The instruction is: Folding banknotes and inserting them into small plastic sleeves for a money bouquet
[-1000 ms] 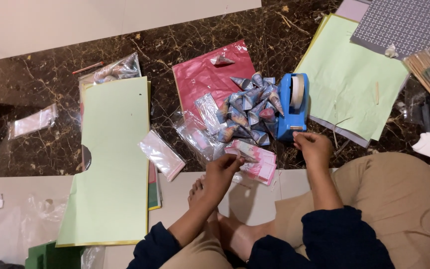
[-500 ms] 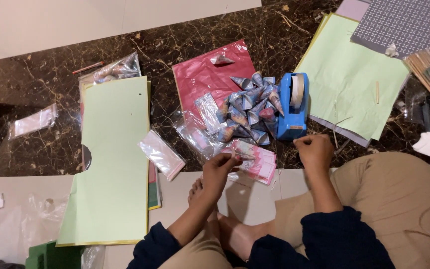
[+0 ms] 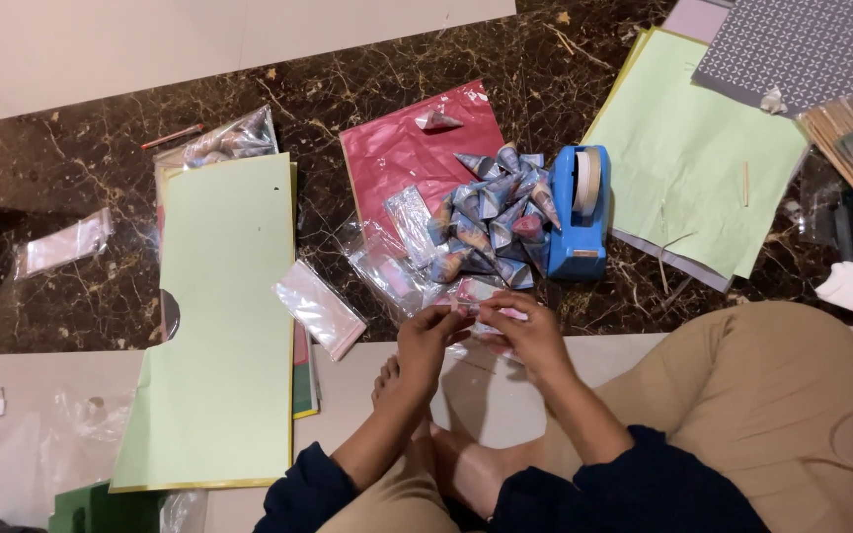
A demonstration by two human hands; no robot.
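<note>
Head view looks down on a dark brown veined marble floor (image 3: 367,69) edged by pale tiles, strewn with light green paper sheets (image 3: 224,326), a red plastic sheet (image 3: 397,153) and a blue tape dispenser (image 3: 579,212). Left hand (image 3: 428,336) and right hand (image 3: 530,331) meet just below a heap of small patterned paper cones (image 3: 491,212). Both sets of fingers pinch a small clear plastic packet with pink contents (image 3: 481,308), held over the floor's edge.

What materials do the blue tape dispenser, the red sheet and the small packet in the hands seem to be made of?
Blue tape dispenser: looks like hard moulded plastic, smooth with a slight sheen.
Red sheet: probably glossy plastic film or foil paper; it wrinkles and reflects light.
Small packet: seemingly clear thin plastic, pinched by left hand and right hand.
</note>
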